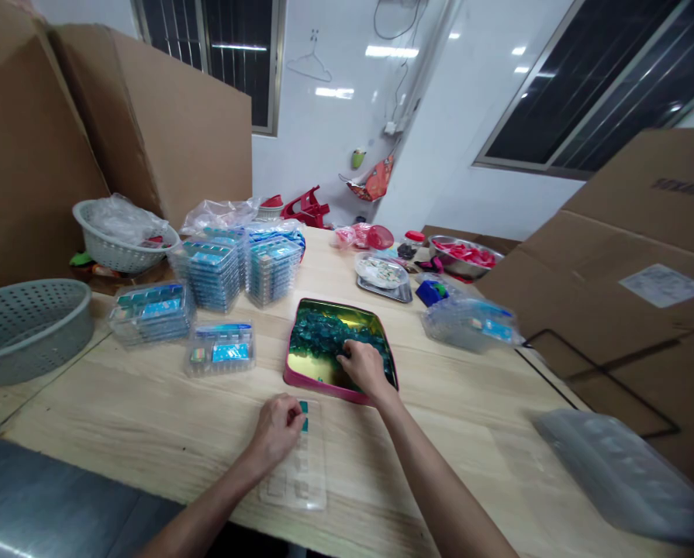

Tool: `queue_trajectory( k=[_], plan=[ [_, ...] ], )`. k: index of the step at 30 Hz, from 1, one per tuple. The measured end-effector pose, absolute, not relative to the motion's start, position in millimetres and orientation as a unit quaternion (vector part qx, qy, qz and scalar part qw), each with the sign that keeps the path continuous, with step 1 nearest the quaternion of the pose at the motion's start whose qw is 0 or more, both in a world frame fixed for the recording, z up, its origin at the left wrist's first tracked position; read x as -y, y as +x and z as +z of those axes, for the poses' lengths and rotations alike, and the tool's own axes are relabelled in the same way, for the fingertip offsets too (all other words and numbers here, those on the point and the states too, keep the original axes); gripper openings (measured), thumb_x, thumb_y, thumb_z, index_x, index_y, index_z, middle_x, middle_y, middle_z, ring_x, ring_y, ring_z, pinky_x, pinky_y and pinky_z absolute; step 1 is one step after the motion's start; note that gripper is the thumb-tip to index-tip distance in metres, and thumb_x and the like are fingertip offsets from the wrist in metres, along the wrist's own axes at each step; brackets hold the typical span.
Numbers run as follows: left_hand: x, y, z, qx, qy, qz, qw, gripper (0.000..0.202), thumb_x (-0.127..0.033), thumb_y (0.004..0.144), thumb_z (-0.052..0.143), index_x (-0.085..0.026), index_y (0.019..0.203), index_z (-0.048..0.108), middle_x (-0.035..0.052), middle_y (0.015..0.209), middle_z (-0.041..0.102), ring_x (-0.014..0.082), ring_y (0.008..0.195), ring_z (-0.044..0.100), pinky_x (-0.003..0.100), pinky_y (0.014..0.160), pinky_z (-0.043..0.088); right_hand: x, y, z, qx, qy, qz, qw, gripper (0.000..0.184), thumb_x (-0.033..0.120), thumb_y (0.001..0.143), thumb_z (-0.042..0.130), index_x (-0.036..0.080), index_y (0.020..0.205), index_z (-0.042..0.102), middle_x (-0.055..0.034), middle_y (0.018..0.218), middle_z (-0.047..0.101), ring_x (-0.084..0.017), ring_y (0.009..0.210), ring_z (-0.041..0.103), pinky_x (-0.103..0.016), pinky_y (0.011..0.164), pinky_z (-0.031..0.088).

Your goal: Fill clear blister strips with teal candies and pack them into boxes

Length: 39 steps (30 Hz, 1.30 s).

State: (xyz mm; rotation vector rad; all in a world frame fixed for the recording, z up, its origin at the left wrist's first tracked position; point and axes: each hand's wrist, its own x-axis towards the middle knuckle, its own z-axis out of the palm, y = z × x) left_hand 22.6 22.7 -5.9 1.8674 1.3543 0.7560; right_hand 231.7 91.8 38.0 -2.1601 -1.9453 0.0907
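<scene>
My left hand (280,425) is closed, its curled fingers over the upper left part of a clear plastic blister tray (312,477). Whatever those fingers hold is hidden. Beside the fingertips, teal pieces (304,418) sit in the tray's top compartments; the lower ones show no teal. Reaching over the near right rim of a pink-edged tin (323,385) is my right hand (365,366), fingers drawn together low among small shiny teal pieces (317,329). I cannot make out what is between them. The tin's inside is gold-coloured.
Filled clear packs (222,349) stand in stacks (210,271) at the left, near grey baskets (32,329). More packs (468,322), a plate of small pieces (381,271) and a metal bowl (463,260) lie right of the tin. Empty-looking trays (619,473) lie near right, beside cardboard (631,256).
</scene>
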Motion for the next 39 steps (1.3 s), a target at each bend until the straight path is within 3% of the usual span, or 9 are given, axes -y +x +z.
queue_trajectory(
  k=[6,9,12,16,20,25,29,33,39],
  plan=[
    [-18.0,17.5,4.3,-0.521,0.693,0.36,0.344,0.014,-0.011,0.071,0.052,-0.015,0.064,0.064,0.0017,0.067,0.06,0.0119,0.059,0.055,0.021,0.055,0.04,-90.1,232.9,43.7,0.676,-0.718,0.06,0.157,0.02,0.011,0.07,0.056,0.016,0.086,0.067,-0.0085,0.083,0.071,-0.022,0.084,0.064,-0.027,0.069,0.043],
    [-13.9,17.2,17.1,-0.512,0.661,0.411,0.362,0.011,-0.016,0.072,0.053,-0.015,0.07,0.063,0.0025,0.071,0.062,0.0129,0.063,0.058,0.021,0.054,0.043,-67.9,233.4,47.2,0.661,-0.66,0.202,0.295,0.014,0.02,0.071,0.059,0.016,0.084,0.065,-0.004,0.075,0.068,-0.018,0.072,0.063,-0.026,0.065,0.046],
    [-8.2,24.3,31.4,-0.499,0.614,0.448,0.416,0.011,-0.02,0.071,0.058,-0.015,0.079,0.064,0.0033,0.076,0.064,0.0139,0.067,0.061,0.021,0.057,0.047,-33.9,221.6,46.0,0.586,-0.551,0.396,0.442,0.021,0.031,0.067,0.069,0.016,0.082,0.064,-0.0028,0.072,0.066,-0.017,0.065,0.061,-0.027,0.061,0.048],
    [-1.3,34.9,40.9,-0.471,0.581,0.46,0.479,0.017,-0.019,0.066,0.066,-0.014,0.082,0.065,0.0041,0.076,0.067,0.0149,0.07,0.062,0.022,0.061,0.05,4.5,193.6,39.0,0.551,-0.52,0.459,0.464,0.025,0.033,0.063,0.074,0.018,0.081,0.065,-0.003,0.075,0.065,-0.016,0.065,0.06,-0.027,0.06,0.047],
    [-1.5,30.9,34.5,-0.478,0.552,0.434,0.528,0.007,-0.017,0.064,0.065,-0.012,0.068,0.065,0.0031,0.062,0.066,0.0121,0.055,0.058,0.022,0.053,0.047,19.4,176.0,31.2,0.494,-0.486,0.537,0.481,0.029,0.035,0.06,0.078,0.018,0.08,0.064,-0.0015,0.073,0.065,-0.015,0.065,0.06,-0.028,0.063,0.049],
    [-5.5,16.7,21.7,-0.462,0.526,0.386,0.6,0.009,-0.019,0.06,0.065,-0.011,0.065,0.065,0.0015,0.056,0.063,0.0107,0.048,0.054,0.021,0.048,0.042,22.7,171.4,19.0,0.423,-0.456,0.622,0.476,0.028,0.036,0.062,0.077,0.017,0.077,0.062,0.0005,0.068,0.063,-0.011,0.057,0.056,-0.025,0.057,0.047],
    [-2.8,12.5,11.1,-0.502,0.582,0.325,0.551,0.009,-0.017,0.063,0.059,-0.012,0.064,0.066,0.0007,0.055,0.062,0.0121,0.051,0.055,0.022,0.049,0.041,23.4,168.6,1.9,0.449,-0.484,0.608,0.441,0.021,0.03,0.063,0.071,0.016,0.07,0.058,0.0029,0.059,0.057,-0.01,0.05,0.051,-0.022,0.049,0.041],
    [1.7,14.0,2.7,-0.544,0.658,0.278,0.44,0.013,-0.012,0.065,0.053,-0.013,0.063,0.066,0.0011,0.058,0.063,0.0136,0.056,0.057,0.023,0.055,0.041,26.1,160.6,-6.8,0.541,-0.56,0.489,0.393,0.004,0.016,0.066,0.058,0.016,0.063,0.057,0.0026,0.054,0.054,-0.01,0.049,0.048,-0.021,0.048,0.035],
    [8.6,17.5,-0.9,-0.536,0.732,0.26,0.33,0.014,-0.013,0.071,0.051,-0.014,0.065,0.064,0.0045,0.068,0.061,0.0166,0.066,0.056,0.026,0.061,0.038,20.7,167.1,11.7,0.668,-0.587,0.298,0.347,0.014,0.009,0.069,0.054,0.016,0.065,0.065,-0.0023,0.064,0.063,-0.014,0.06,0.056,-0.022,0.057,0.04]
  ],
)
